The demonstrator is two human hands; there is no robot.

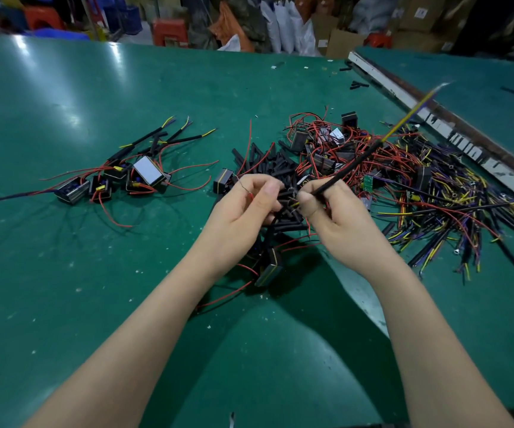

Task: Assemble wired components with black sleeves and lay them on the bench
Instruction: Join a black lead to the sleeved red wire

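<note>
Center frame: left hand [243,208] pinches a thin wire end, right hand [336,214] grips a sleeved cable [351,165]. Keep ends aligned, slide sleeve straight.

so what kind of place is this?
Likely a small electronics assembly workshop: a green bench with a heap of loose wires, finished wired components laid aside, and cardboard boxes stacked behind.

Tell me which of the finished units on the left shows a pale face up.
The unit at the right end of the finished group, beside the trailing red leads. Its broad light-grey face is tilted up toward the camera; the others beside it show dark sides with yellow and blue bits.
</note>
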